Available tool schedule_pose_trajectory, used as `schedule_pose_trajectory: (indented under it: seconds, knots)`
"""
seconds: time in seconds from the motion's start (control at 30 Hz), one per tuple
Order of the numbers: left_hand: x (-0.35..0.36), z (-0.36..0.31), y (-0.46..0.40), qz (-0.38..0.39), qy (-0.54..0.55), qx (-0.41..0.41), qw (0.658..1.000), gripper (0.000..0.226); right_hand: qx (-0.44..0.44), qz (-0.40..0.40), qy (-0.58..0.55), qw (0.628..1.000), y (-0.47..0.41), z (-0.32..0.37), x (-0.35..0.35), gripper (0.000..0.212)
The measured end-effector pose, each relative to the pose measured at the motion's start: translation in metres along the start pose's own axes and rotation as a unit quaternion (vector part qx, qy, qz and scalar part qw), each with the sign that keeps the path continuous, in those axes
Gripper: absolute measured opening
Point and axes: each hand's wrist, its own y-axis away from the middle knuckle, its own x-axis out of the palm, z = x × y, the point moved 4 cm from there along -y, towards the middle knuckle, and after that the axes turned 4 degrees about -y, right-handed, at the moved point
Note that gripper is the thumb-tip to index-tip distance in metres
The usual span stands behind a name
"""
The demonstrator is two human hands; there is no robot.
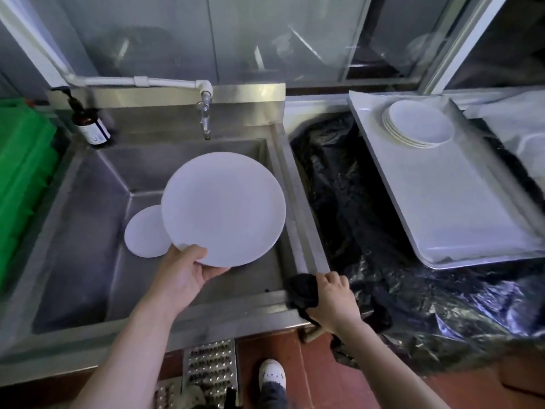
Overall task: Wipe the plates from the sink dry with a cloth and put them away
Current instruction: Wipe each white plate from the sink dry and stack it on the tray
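Plate (224, 208) of plain white, round and unmarked, is held tilted above the steel sink (82, 202), its face turned up toward the camera. A second white plate (144, 231), seen smaller, lies on the sink floor just behind and left of the held one, partly covered by its edge. Four or so more white plates sit in a stack (418, 124) at the far end of a pale tray (460, 208) to the right, well apart from the sink.

The left hand (188, 270) grips the raised plate at its near rim, thumb on top and fingers curled beneath, with the forearm reaching up from the lower left. The right hand (333, 296) is closed round a bunched black cloth (303, 290) at the sink's front right corner, knuckles upward, the cloth touching the steel rim.

A brown bottle (90, 125) stands at the sink's back left corner; its white label carries print too small to read. Black plastic sheeting (354, 202) covers the surface between the sink and the tray
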Motion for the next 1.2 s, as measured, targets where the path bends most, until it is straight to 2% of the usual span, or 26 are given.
schedule_pose_trajectory:
  seconds: [0.17,0.27,0.33,0.47,0.53,0.63,0.77,0.87,0.97,1.07,1.2]
  knots:
    - [-0.004,-0.01,0.0,0.022,-0.009,-0.014,1.0,0.051,0.007,-0.078,-0.015,0.997,0.017,0.003,0.01,0.064]
    - [-0.009,-0.017,0.002,0.042,-0.017,-0.017,0.999,0.051,-0.002,-0.111,-0.092,0.99,0.027,0.005,0.003,0.048]
    - [-0.013,-0.022,0.005,0.051,-0.019,-0.02,0.998,0.049,-0.025,-0.155,-0.136,0.978,0.032,0.012,-0.012,0.053]
    - [-0.02,-0.03,0.01,0.077,-0.031,-0.013,0.996,0.05,-0.038,-0.263,-0.259,0.929,0.041,0.037,-0.06,0.075]
    - [-0.024,-0.036,0.013,0.086,-0.055,0.006,0.995,0.05,-0.06,-0.305,-0.311,0.898,0.046,0.056,-0.089,0.075]
    - [-0.027,-0.049,0.016,0.097,-0.106,0.056,0.988,0.053,-0.153,-0.359,-0.33,0.859,0.055,0.094,-0.135,0.068]
    - [-0.029,-0.063,0.022,0.087,-0.17,0.118,0.975,0.047,-0.255,-0.441,-0.217,0.833,0.058,0.15,-0.185,0.062]
    - [-0.028,-0.074,0.027,0.091,-0.196,0.169,0.962,0.046,-0.284,-0.5,-0.092,0.813,0.055,0.182,-0.208,0.055]
    - [-0.027,-0.089,0.031,0.086,-0.173,0.201,0.96,0.044,-0.302,-0.538,0.007,0.787,0.054,0.198,-0.216,0.042]
    - [-0.021,-0.104,0.03,0.094,-0.155,0.229,0.956,0.047,-0.328,-0.533,0.005,0.78,0.057,0.206,-0.205,0.04]
    - [-0.013,-0.123,0.024,0.067,-0.123,0.27,0.953,0.05,-0.411,-0.469,-0.01,0.782,0.069,0.229,-0.174,0.039]
